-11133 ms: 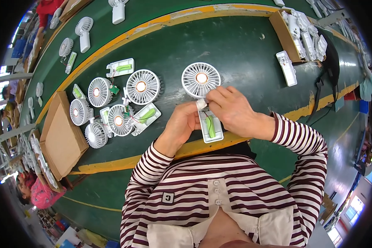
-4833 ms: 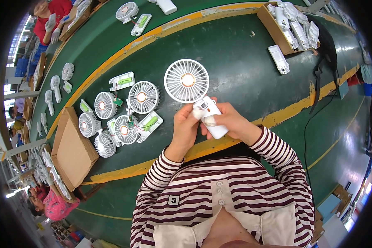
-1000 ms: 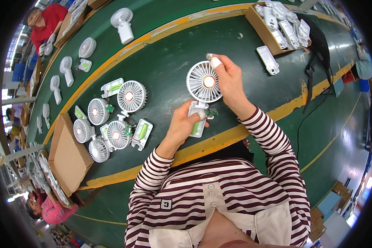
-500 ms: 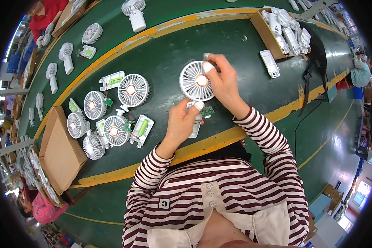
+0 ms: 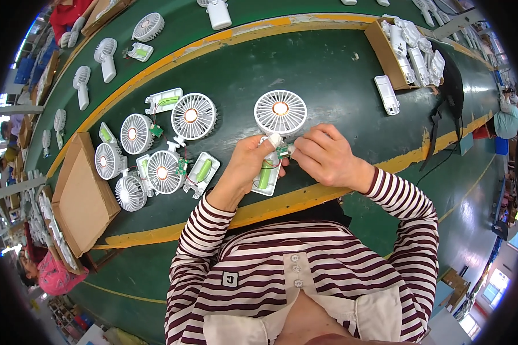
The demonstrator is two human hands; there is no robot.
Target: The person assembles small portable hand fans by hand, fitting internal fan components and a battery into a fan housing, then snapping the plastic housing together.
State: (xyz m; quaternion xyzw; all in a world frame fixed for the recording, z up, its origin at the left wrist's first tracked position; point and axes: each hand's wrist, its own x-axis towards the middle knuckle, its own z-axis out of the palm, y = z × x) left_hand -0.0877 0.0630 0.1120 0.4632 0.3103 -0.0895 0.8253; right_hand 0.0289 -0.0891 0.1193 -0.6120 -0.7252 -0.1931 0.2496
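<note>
A white handheld fan [image 5: 280, 112] with an orange-ringed hub lies face up on the green table in front of me. My left hand [image 5: 247, 167] grips it at the neck, thumb on top. Below the neck is its open handle half [image 5: 265, 177], with a light green battery inside. A small green circuit board [image 5: 283, 151] on thin wires sits at the neck. My right hand [image 5: 328, 158] is closed with fingertips pinched at that board's edge. White covers wrap some fingertips. To the left lie several similar opened fans [image 5: 193, 116], their boards and battery handles exposed.
An empty cardboard tray [image 5: 86, 195] stands at the table's left end. At the far right, a cardboard box [image 5: 380, 50] holds white handle shells, with one loose shell [image 5: 387, 95] beside it. Finished-looking fans [image 5: 105, 59] lie beyond the yellow edge. A black strap [image 5: 433, 129] hangs at right.
My right hand has left the fan head's rim and come down to the circuit board. My left hand stays at the neck. The whole view has shifted slightly.
</note>
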